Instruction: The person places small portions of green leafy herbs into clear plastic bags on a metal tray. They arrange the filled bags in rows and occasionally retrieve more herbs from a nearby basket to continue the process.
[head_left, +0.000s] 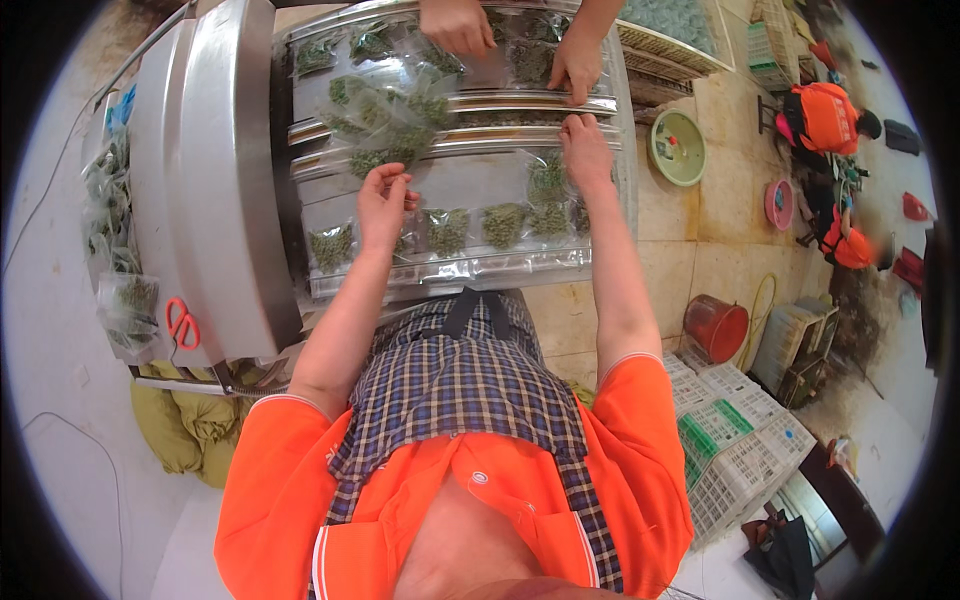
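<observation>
Small clear plastic bags of green peppercorn-like berries lie on the metal bed of what looks like a vacuum sealer. My left hand (385, 206) is beside a heaped pile of these bags (390, 112), fingers partly curled; whether it grips a bag edge is unclear. My right hand (587, 154) pinches the mouth of a filled bag (546, 180) at the right end of the near sealing bar (495, 136). Several bags (448, 229) lie in a row along the near edge. Opposite me, another person's hands (457, 26) (579, 64) work at the far sealing bar (525, 101).
The machine's steel lid (225, 180) rises at left, with red-handled scissors (182, 324) on its side and more filled bags (112, 202) beyond. At right are a green basin (676, 148), a red bucket (715, 328), plastic crates (739, 442) and other people (825, 120).
</observation>
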